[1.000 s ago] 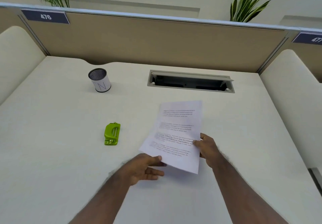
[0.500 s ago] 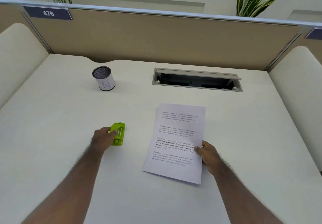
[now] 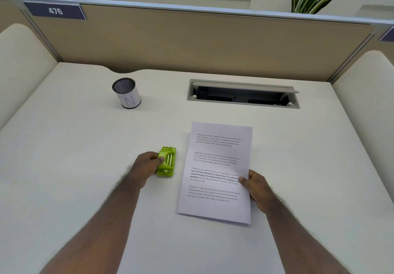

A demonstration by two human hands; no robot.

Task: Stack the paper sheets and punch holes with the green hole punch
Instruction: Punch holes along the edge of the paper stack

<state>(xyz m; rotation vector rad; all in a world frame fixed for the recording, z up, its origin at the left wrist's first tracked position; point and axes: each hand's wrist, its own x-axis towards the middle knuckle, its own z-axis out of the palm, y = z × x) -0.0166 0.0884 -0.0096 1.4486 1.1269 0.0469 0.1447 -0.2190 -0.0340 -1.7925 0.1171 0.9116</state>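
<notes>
The left hand [image 3: 147, 165] is extended forward, its fingers wrapped around the hole punch [image 3: 167, 162] on the desk [image 3: 74, 156]. The paper sheets [image 3: 217, 173], just beside the punch, are pinched at their right edge by the right hand [image 3: 257, 188], thumb on top.

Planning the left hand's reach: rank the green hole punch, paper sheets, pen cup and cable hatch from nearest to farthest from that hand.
From the left hand:
1. Green hole punch, in its grip.
2. Paper sheets, to the right.
3. Pen cup, beyond, slightly left.
4. Cable hatch, far right rear.
</notes>
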